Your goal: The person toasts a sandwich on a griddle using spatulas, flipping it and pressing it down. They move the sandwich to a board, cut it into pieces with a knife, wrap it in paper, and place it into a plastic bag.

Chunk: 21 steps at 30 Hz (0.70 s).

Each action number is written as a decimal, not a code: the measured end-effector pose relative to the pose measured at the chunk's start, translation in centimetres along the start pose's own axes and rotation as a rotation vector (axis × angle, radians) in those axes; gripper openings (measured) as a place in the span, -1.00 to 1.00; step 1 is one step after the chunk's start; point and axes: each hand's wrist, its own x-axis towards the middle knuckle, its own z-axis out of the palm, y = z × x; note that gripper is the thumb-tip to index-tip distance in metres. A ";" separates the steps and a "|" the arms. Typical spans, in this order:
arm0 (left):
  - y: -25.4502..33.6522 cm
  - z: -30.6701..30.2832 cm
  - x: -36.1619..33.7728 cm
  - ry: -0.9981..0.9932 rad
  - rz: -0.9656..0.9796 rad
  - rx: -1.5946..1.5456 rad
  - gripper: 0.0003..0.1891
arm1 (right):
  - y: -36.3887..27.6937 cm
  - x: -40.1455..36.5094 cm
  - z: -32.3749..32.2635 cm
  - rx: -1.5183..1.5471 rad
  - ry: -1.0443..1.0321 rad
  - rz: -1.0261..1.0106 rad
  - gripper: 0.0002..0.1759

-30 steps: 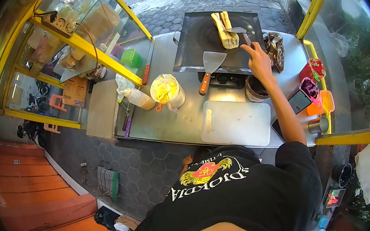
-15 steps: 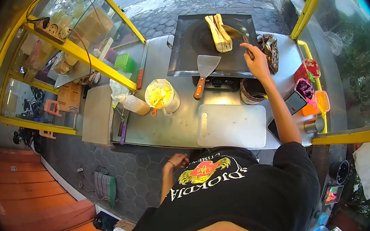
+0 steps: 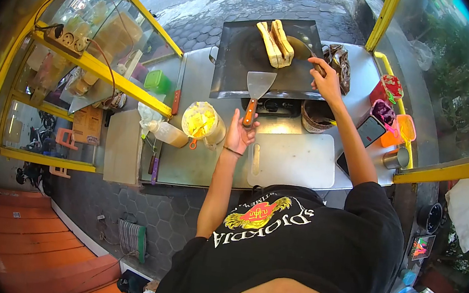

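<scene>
The folded bread (image 3: 276,44) lay near the far rim of the black griddle (image 3: 234,68), with the blade of a spatula (image 3: 300,45) touching its right side. The right hand (image 3: 328,79) was clenched on that spatula's handle. The left hand (image 3: 240,135) curled at the wooden handle of a scraper (image 3: 260,83), whose blade rested on the griddle's near part. Whether the fingers had closed on the handle could not be told.

The scraper probably wanted a full grip on the wood, well back from the hot plate, before any lift. Both blades would best stay flat and meet the bread from opposite sides. A push from the right alone could slide it over the far rim.

The griddle's left half gave room to shift the bread. A dark pot (image 3: 314,114) sat just under the right wrist, and a tub (image 3: 200,120) of yellow spread stood just left of the left hand. A white cutting board (image 3: 296,159) lay on the surface (image 3: 195,162) to its right.
</scene>
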 end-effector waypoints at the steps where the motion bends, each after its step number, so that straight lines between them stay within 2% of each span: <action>1: 0.2 -0.3 0.8 -0.006 -0.003 0.004 -0.44 | -0.1 0.0 -0.1 -0.004 0.002 0.004 -0.66; 3: 0.9 -0.4 1.7 -0.063 -0.088 0.101 -0.53 | -0.2 -0.1 -0.4 -0.008 0.004 0.003 -0.66; 7: 3.2 1.1 1.2 -0.021 -0.044 0.323 -0.60 | -0.2 -0.1 -0.8 -0.024 -0.003 -0.015 -0.65; 9: 5.2 2.8 1.0 0.017 0.028 0.414 -0.59 | -0.3 -0.1 -1.0 -0.025 -0.021 -0.018 -0.64; 11: 7.1 4.0 1.6 0.105 0.205 0.798 -0.57 | -0.4 -0.2 -0.8 -0.029 -0.020 -0.018 -0.64; 13: 8.2 4.3 3.7 0.135 0.224 0.874 -0.55 | -0.4 -0.1 -0.5 -0.040 -0.029 -0.010 -0.64; 15: 8.2 5.3 6.2 0.130 0.494 1.216 -0.53 | -0.7 -0.2 0.0 -0.044 -0.015 -0.051 -0.64; 16: 8.3 5.8 6.7 0.161 0.473 1.364 -0.55 | -1.0 -0.5 0.2 -0.055 -0.024 -0.060 -0.63; 19: 7.6 7.2 6.9 0.116 0.530 1.508 -0.61 | -1.7 -1.1 0.9 -0.163 -0.020 -0.132 -0.61; 21: 7.2 8.0 6.1 0.106 0.528 1.521 -0.63 | -2.2 -2.1 1.3 -0.345 -0.016 -0.264 -0.60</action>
